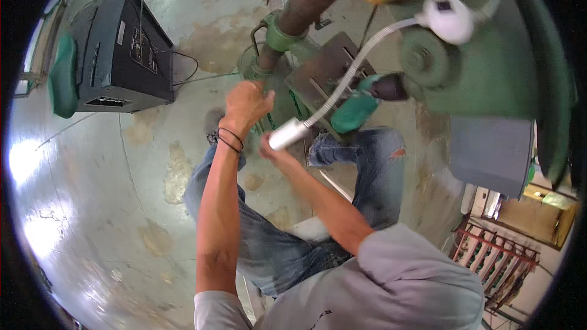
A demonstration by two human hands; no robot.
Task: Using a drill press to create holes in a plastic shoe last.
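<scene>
**Machine column [312, 1] just beyond my curled left hand [247, 105]**

Stained, glossy floor [153, 168] spreads left of my grip, with a black box [116, 55] farther left and a grey bin [492, 154] well to the right. My left fingers curl inward; I cannot tell what they hold. A white lamp head [288, 134] partly hides my right hand [268, 148], so its hold is unclear.

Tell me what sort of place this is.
Probably a workshop or machine shop: a large green machine with a slotted metal table, what looks like a gooseneck lamp on it, and a stained hard floor suggest it.
</scene>
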